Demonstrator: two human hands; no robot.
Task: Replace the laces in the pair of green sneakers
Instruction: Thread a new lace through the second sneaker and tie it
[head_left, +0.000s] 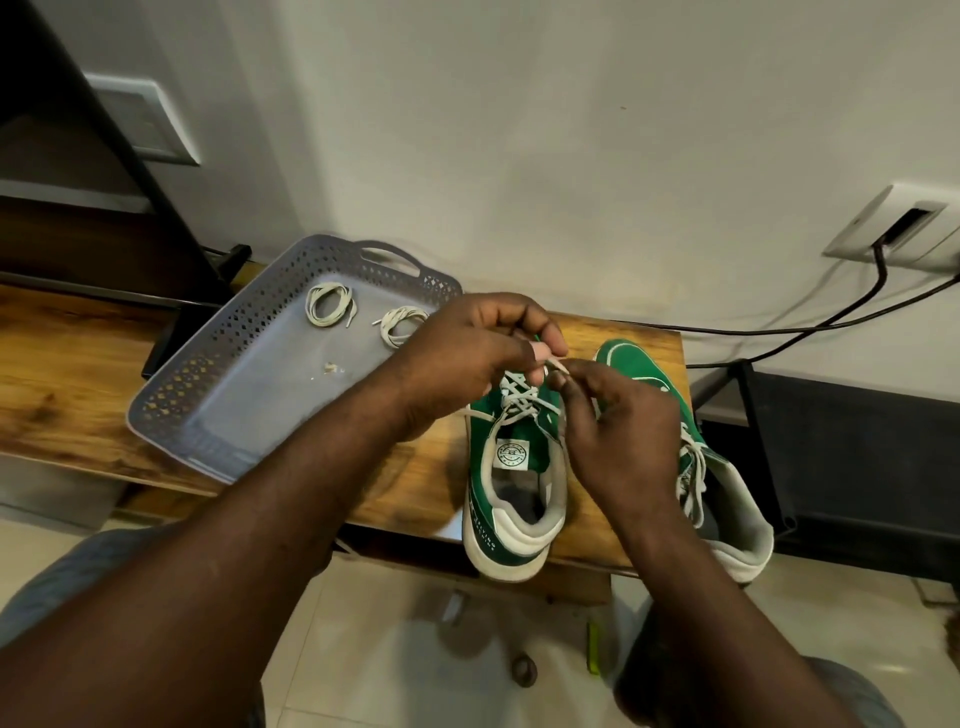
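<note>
Now my left hand (467, 358) and right hand (618, 436) each pinch the white lace (519, 402) with curled fingers (540, 327), above the green sneaker (519, 525) on the table (78, 364).

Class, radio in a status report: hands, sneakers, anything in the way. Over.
Left hand and right hand both pinch the lace on the left sneaker. Right sneaker alongside, laced. Coiled laces in grey tray. Nothing in the way.
</note>
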